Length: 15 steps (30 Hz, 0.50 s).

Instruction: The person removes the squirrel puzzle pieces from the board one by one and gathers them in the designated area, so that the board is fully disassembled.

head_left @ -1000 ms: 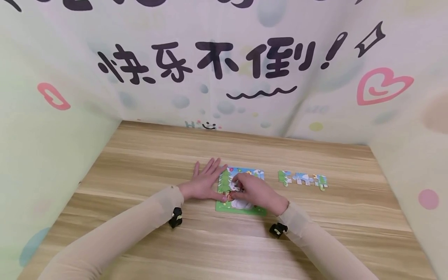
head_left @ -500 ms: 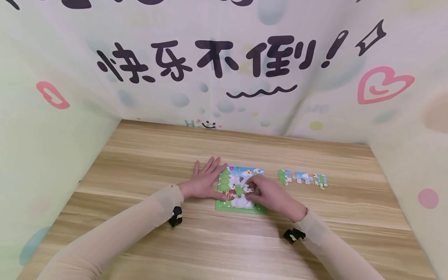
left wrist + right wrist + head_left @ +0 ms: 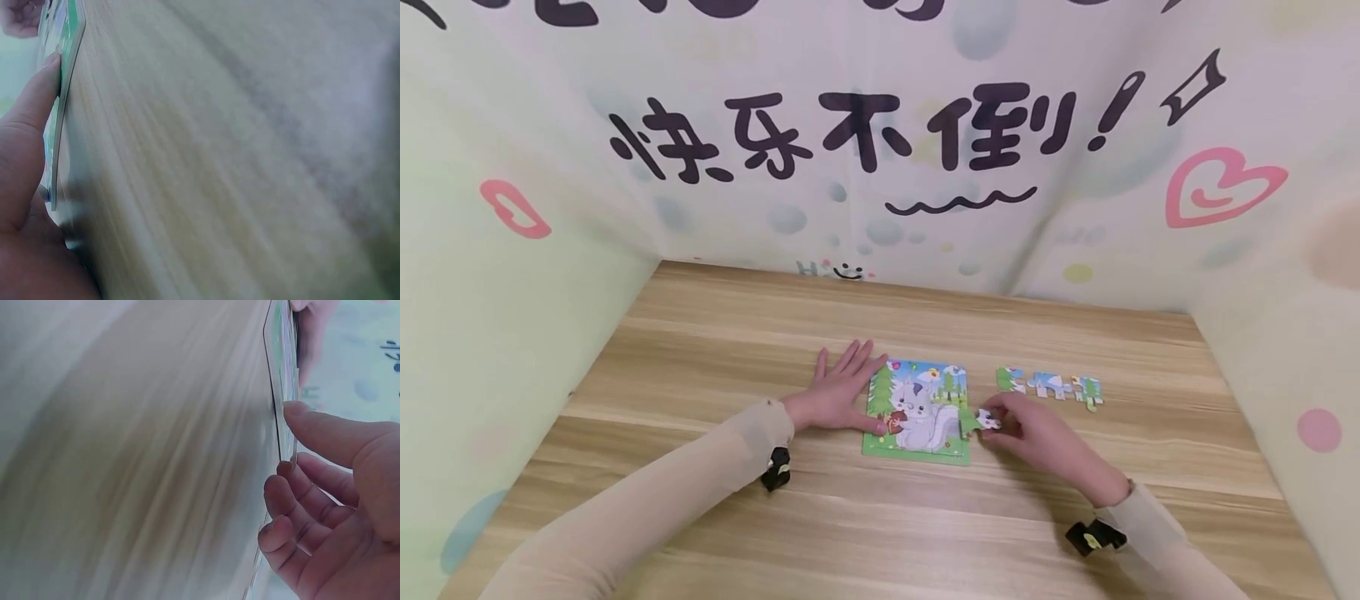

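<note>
A jigsaw puzzle (image 3: 917, 452) showing a grey-white squirrel with an acorn lies on the wooden table in the head view. Along its left side my left hand (image 3: 835, 397) rests with fingers spread and the thumb on the picture; the left wrist view shows this thumb (image 3: 39, 90) over the green border. My right hand (image 3: 1041, 433) pinches a puzzle piece (image 3: 987, 419), green and white with part of an animal's face, between thumb and fingertips. The piece overlaps the puzzle's right edge in the head view. In the right wrist view, the right thumb (image 3: 319, 428) lies across the piece's edge.
Several loose puzzle pieces (image 3: 1049, 384) lie in a row to the right of the puzzle, beyond my right hand. A printed cloth wall (image 3: 880, 225) rises behind the table (image 3: 820, 533), and pale side walls flank it.
My right hand has moved right, from over the middle of the puzzle to its right edge, carrying the pinched piece and uncovering the squirrel. My left hand has stayed in place.
</note>
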Tool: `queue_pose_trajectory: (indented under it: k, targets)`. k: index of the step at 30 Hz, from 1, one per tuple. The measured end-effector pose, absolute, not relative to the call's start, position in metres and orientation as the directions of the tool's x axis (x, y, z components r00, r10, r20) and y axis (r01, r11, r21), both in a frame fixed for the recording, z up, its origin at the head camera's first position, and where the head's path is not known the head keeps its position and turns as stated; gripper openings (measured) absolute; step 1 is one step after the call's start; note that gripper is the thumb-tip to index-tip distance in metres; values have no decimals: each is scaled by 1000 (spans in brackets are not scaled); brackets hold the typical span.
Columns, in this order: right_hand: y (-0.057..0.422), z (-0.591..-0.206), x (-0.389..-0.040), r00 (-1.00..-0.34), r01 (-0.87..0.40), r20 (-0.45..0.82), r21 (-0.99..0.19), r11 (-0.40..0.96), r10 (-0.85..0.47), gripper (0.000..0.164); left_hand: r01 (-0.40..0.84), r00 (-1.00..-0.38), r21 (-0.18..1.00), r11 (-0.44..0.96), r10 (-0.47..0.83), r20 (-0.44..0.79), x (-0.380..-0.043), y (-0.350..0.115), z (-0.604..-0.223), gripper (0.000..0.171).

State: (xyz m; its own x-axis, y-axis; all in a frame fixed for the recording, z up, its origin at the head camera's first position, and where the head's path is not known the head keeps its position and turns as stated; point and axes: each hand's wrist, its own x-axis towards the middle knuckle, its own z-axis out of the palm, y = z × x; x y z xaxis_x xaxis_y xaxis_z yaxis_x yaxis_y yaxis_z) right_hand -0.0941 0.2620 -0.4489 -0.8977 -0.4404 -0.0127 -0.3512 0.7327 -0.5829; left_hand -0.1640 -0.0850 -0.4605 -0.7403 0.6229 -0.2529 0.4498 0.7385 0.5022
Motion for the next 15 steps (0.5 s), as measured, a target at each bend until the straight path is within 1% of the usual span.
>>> queue_pose_trajectory:
  k: [9,15]
  targets:
    - [300,-449,-85,-911,-362,53,-577,733,-408,33,438,-743,513,738,619,-255,-162,-84,-461,118]
    - [312,-448,-85,-930,-297,-1,-591,750,-369,32,431,-744,515,741,615,-263,-163,-83,-461,117]
